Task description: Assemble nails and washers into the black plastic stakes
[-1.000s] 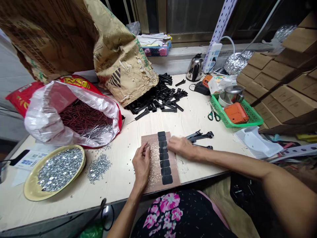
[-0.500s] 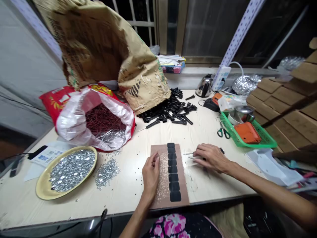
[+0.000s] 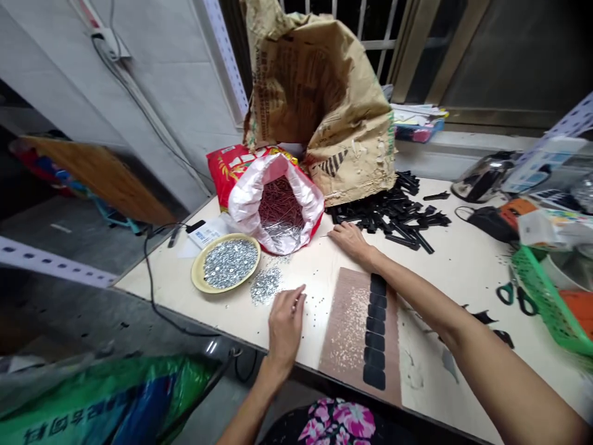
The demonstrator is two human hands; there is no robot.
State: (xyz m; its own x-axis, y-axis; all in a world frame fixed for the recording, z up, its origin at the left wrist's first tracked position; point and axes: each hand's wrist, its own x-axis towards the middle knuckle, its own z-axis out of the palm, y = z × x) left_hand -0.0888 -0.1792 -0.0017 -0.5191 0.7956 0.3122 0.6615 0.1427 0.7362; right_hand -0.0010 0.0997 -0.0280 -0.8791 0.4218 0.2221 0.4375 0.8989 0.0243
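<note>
My left hand (image 3: 285,324) is above the front of the table, left of the brown board (image 3: 340,330). Its thumb and fingertips are pinched together; anything between them is too small to tell. My right hand (image 3: 353,242) reaches across the board to the near left edge of the pile of black parts (image 3: 398,216). Its fingers are curled down at the tabletop, and a thin metal pin (image 3: 323,235) shows just left of them; what they hold is hidden. A column of black pads (image 3: 375,340) and pale granules (image 3: 347,327) lie on the board.
A yellow dish of metal pieces (image 3: 198,278), a loose heap of them (image 3: 265,284) and an open bag of red and silver pins (image 3: 241,204) stand left. Behind is a large paper sack (image 3: 356,161). Scissors (image 3: 516,293) and a green basket (image 3: 537,290) are right.
The view has turned left. My right hand has left the tools right of the board and moved to the black pile. My left hand has moved leftward off the board.
</note>
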